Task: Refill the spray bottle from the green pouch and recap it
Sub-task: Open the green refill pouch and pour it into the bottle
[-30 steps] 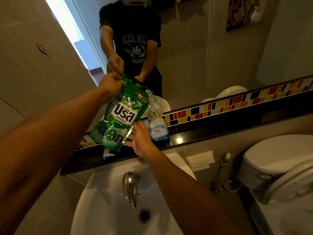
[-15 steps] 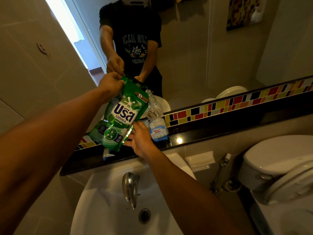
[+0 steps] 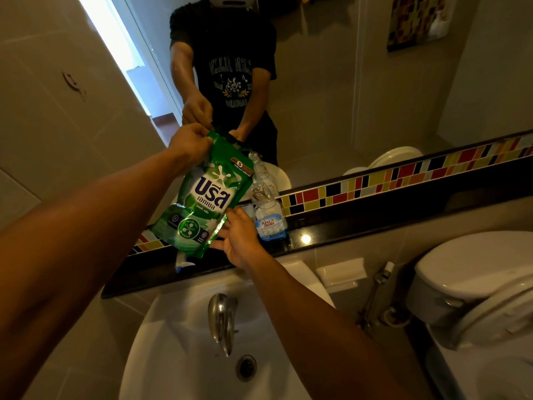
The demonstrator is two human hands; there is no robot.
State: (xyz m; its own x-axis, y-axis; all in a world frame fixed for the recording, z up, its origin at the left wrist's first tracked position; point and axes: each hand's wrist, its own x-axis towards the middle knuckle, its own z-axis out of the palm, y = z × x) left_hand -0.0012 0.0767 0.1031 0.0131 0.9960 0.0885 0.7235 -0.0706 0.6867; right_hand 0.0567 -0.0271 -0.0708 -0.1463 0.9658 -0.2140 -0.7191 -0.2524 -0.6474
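The green pouch (image 3: 206,197) hangs tilted over the black ledge (image 3: 346,229), its upper right corner leaning toward the mouth of the clear spray bottle (image 3: 266,209). My left hand (image 3: 189,142) pinches the pouch's top left corner. My right hand (image 3: 238,235) holds the pouch's lower right edge, fingers under it, just left of the bottle. The bottle stands upright on the ledge with its neck uncapped and a little blue liquid at its bottom. A white and blue object (image 3: 184,262), perhaps the spray head, lies on the ledge under the pouch.
Below the ledge sits a white sink (image 3: 184,356) with a metal tap (image 3: 222,319). A mirror behind the ledge shows the person. A strip of coloured tiles (image 3: 403,177) runs along the ledge. A toilet (image 3: 476,287) and a bidet sprayer (image 3: 380,277) stand on the right.
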